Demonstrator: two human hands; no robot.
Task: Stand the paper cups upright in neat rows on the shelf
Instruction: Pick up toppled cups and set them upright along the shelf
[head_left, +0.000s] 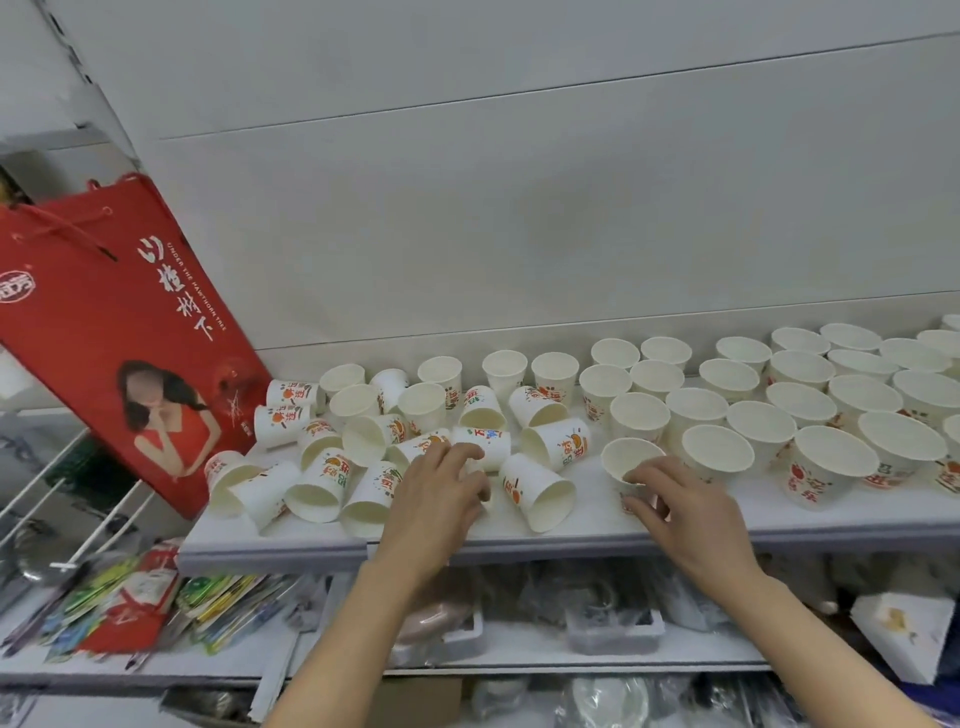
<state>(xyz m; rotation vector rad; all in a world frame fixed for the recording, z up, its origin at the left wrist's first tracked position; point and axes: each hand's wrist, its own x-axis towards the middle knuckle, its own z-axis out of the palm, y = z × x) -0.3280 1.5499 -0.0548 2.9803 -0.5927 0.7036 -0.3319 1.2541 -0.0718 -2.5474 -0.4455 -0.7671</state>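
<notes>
The white printed paper cups (540, 415) occupy the white shelf (519, 543): upright in rows on the right half, tipped in a loose pile on the left half. I judge them very light, thin-walled and easily crushed; the rim roll is the stiffest zone, so I would grip low on the wall or lightly just under the rim, never squeezing mid-body.

My right hand (680, 512) holds one upright cup (631, 457) at the front of the rows, fingers curled round its near wall. My left hand (441, 493) rests in the pile, fingers bent over a fallen cup (483, 444); whether they actually grasp it, I cannot tell.

A red printed gift bag (124, 338) leans just beside the pile's left edge.
</notes>
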